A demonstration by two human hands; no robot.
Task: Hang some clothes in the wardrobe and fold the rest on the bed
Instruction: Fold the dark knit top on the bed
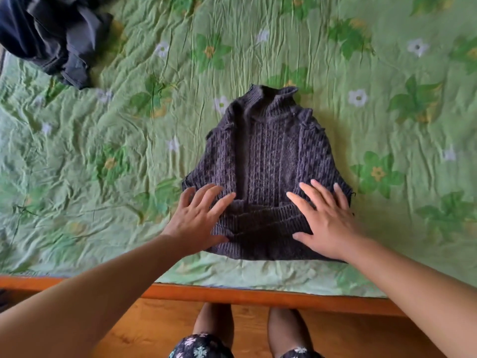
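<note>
A dark purple-grey knitted sweater (268, 156) lies on the bed with its collar pointing away from me and both sleeves folded in across its lower part. My left hand (198, 220) rests flat on the sweater's lower left edge, fingers spread. On the lower right part of the sweater lies my right hand (325, 218), also flat with straight, spread fingers. Neither hand grips the knit.
A crumpled pile of dark navy clothes (51, 34) lies at the far left of the bed. A green floral bedspread (387, 73) covers the bed. The orange wooden bed frame (258, 295) runs along the near edge, with wooden floor below.
</note>
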